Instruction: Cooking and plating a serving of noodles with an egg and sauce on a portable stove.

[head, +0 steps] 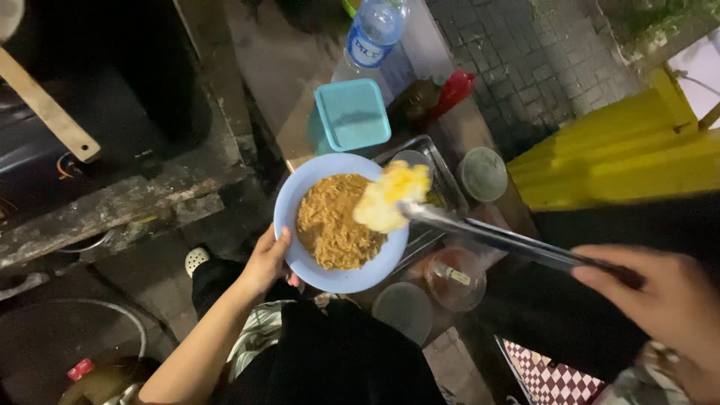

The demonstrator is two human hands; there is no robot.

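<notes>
While our left hand (266,259) grips the blue plate (289,217) of noodles (330,221), our right hand (660,300) squeezes tongs (510,241) clamped on a fried egg (390,196); lowering it needs gentle release.

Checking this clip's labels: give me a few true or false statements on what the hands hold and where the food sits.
1. The left hand holds a blue plate by its rim. True.
2. The plate holds rice. False: it holds brownish noodles.
3. The right hand grips metal tongs. True.
4. The tongs are empty. False: their tips clamp a fried egg over the plate.
5. A teal tub sits beyond the plate. True.
6. The water bottle stands left of the left hand. False: it lies beyond the tub, at the top of the view.
</notes>
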